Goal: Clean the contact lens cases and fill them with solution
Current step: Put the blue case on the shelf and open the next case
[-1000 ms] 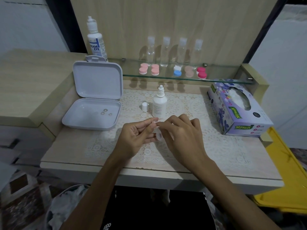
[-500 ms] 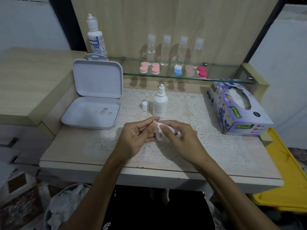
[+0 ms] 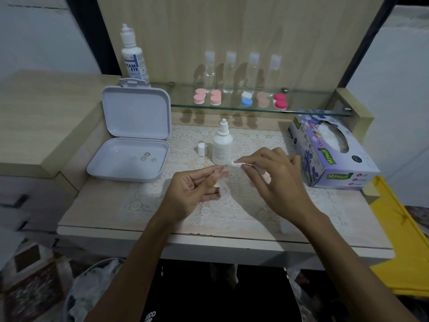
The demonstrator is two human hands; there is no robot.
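My left hand (image 3: 195, 191) holds a small clear contact lens case (image 3: 223, 188) between thumb and fingers, over the lace mat. My right hand (image 3: 274, 180) pinches a small piece of white tissue (image 3: 239, 164) just above and right of the case, apart from it. A small white solution bottle (image 3: 222, 145) stands uncapped behind my hands, its cap (image 3: 202, 149) beside it on the left. Several coloured lens cases (image 3: 241, 99) sit on the glass shelf (image 3: 301, 111).
An open white plastic box (image 3: 132, 145) with small rings inside lies at the left. A tissue box (image 3: 329, 149) stands at the right. A tall solution bottle (image 3: 133, 56) and several clear bottles (image 3: 241, 70) stand on the shelf. A bin with crumpled tissue (image 3: 92, 291) sits below.
My right hand has lifted up and to the right, pulling the tissue away from the case. My left hand keeps the case in about the same place.
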